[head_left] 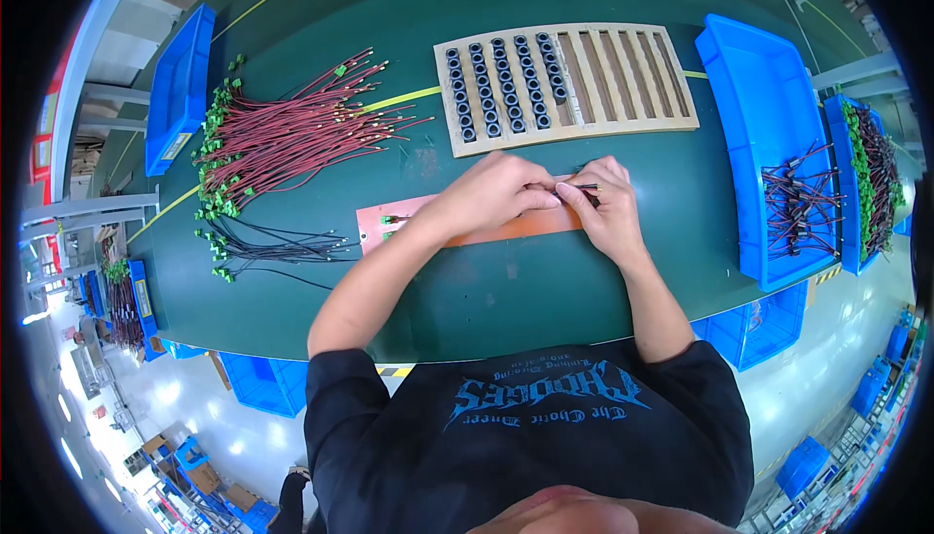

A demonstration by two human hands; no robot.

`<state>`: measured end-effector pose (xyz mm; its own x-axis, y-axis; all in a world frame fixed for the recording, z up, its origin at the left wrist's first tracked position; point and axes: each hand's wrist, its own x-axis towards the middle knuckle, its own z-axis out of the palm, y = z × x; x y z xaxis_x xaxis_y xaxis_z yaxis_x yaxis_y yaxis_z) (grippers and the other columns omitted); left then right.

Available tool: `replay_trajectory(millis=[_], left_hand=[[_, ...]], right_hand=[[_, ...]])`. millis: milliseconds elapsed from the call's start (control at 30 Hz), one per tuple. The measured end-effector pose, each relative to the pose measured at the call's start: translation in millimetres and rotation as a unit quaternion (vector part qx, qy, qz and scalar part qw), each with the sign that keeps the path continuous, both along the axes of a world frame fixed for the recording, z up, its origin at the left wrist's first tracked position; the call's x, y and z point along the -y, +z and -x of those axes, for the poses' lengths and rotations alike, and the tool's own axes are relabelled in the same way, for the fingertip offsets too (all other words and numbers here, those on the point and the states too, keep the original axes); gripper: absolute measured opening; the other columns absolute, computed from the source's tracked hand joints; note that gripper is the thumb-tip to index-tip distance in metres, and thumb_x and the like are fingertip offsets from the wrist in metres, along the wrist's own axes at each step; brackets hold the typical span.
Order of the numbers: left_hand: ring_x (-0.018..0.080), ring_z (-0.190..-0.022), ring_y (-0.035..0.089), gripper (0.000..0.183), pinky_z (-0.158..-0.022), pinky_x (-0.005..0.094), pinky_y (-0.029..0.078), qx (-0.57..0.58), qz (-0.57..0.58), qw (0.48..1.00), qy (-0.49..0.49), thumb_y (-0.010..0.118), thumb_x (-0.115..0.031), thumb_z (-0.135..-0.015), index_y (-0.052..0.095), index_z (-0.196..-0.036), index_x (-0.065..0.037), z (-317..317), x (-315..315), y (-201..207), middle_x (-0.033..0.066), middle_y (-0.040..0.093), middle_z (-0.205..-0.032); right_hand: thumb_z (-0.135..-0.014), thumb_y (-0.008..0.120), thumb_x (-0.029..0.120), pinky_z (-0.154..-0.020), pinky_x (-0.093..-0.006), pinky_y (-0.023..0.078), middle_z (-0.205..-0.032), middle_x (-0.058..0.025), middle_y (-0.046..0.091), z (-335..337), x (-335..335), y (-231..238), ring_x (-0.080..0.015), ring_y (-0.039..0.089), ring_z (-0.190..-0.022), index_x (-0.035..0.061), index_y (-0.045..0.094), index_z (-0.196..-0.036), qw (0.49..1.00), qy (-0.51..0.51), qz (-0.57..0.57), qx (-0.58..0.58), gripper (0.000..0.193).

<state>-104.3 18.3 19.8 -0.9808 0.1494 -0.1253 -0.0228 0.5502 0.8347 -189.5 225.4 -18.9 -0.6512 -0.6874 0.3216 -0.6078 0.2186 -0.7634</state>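
My left hand [496, 194] and my right hand [611, 211] meet over a long orange-pink board [535, 226] that lies on the bench. Thumb and fingers of my right hand pinch a thin black wire [588, 187] with a light tip. My left hand is closed right beside it, its fingertips pressed together; what they grip is mostly hidden. Toward the board's left end sit small green connectors with red wire [391, 220]. Just beyond my hands, a wooden slotted rack [623, 127] holds rows of black ring-shaped parts [508, 87] in its left half.
Red wires with green connectors [292, 135] are heaped at left, with black wires [282, 245] nearer. A blue bin [769, 96] at right holds dark wire assemblies [803, 208]; another bin [861, 184] stands beyond it. An upright blue bin [180, 91] edges the green bench [467, 301].
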Motion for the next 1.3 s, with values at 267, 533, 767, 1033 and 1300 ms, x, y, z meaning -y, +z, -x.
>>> replay_trajectory(millis=[267,533,767,1033,1300], left_hand=[[0.0161,-0.054,0.062,0.019,-0.053,0.0360,0.048,0.143,0.023,0.987,-0.075,0.081,-0.014,-0.082,0.074,-0.074,0.002,39.6,-6.2,14.1,0.0099,0.068,-0.060],[0.0195,-0.059,0.062,0.020,-0.060,0.0383,0.049,0.078,0.021,0.996,-0.048,0.075,-0.016,-0.089,0.073,-0.080,0.002,21.4,-1.5,9.1,0.0112,0.067,-0.064],[0.0305,-0.093,0.066,0.024,-0.084,0.0404,0.052,-0.045,-0.007,0.997,0.059,0.072,-0.020,-0.092,0.075,-0.105,0.000,-44.8,17.4,20.7,0.0149,0.071,-0.095],[0.0236,-0.090,0.067,0.032,-0.077,0.0344,0.054,-0.050,0.011,0.994,0.096,0.084,-0.010,-0.078,0.076,-0.107,0.000,-59.5,9.7,-0.5,0.0097,0.070,-0.097],[0.0251,-0.091,0.065,0.032,-0.081,0.0372,0.052,-0.030,-0.032,0.998,0.045,0.075,-0.025,-0.091,0.074,-0.112,-0.001,-33.4,7.7,10.1,0.0110,0.072,-0.104]], right_hand=[[-0.088,0.077,0.019,-0.091,-0.0404,0.043,-0.078,-0.0045,0.066,1.7,-5.5,-2.4,-0.0260,0.058,-0.084,0.0073,0.075,-0.083,1.000,0.019,-0.017,-0.015,0.013],[-0.087,0.078,0.018,-0.085,-0.0383,0.043,-0.074,-0.0033,0.066,-0.2,-3.6,-1.5,-0.0232,0.057,-0.080,0.0064,0.078,-0.085,1.000,0.008,0.009,0.019,0.012],[-0.087,0.079,0.019,-0.076,-0.0372,0.044,-0.072,-0.0040,0.064,2.1,-0.8,-0.3,-0.0228,0.056,-0.075,0.0045,0.078,-0.085,0.998,-0.014,0.035,0.056,0.014],[-0.093,0.074,0.019,-0.079,-0.0360,0.042,-0.069,-0.0058,0.059,6.8,-4.6,-4.2,-0.0216,0.052,-0.074,0.0004,0.071,-0.077,0.992,0.004,0.071,0.104,0.025],[-0.096,0.071,0.017,-0.087,-0.0367,0.041,-0.071,-0.0049,0.059,11.1,-8.7,-6.3,-0.0198,0.051,-0.072,-0.0001,0.065,-0.073,0.981,0.034,0.088,0.167,0.029]])
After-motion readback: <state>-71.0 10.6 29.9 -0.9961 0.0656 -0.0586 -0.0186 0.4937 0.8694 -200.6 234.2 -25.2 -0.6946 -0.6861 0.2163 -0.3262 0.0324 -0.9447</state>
